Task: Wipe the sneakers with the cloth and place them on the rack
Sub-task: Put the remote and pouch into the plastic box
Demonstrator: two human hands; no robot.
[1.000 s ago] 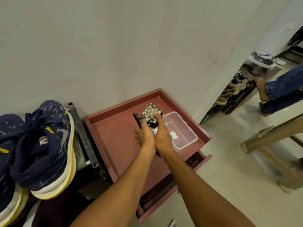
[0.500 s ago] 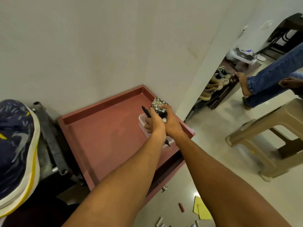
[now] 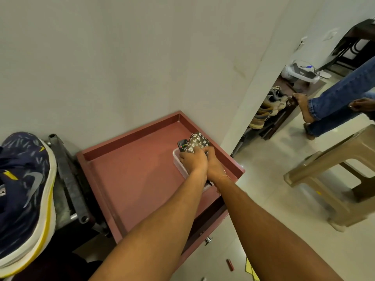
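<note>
My left hand (image 3: 193, 161) and right hand (image 3: 215, 166) had fingers clamped on the daisy-print cloth (image 3: 197, 143) above the clear box (image 3: 177, 160) — the sneaker (image 3: 26, 195) well apart at my left — and I judged a hasty lift could drag the remote (image 3: 182, 144) beside it off the surface (image 3: 132, 179)

At centre you have a reddish-brown tray-topped cabinet (image 3: 138, 179); a clear plastic container (image 3: 178, 165), black remote control (image 3: 182, 144) and glossy daisy-print pouch (image 3: 197, 143) are at its right side. A beige plastic stool (image 3: 332, 165) stands at right.
</note>
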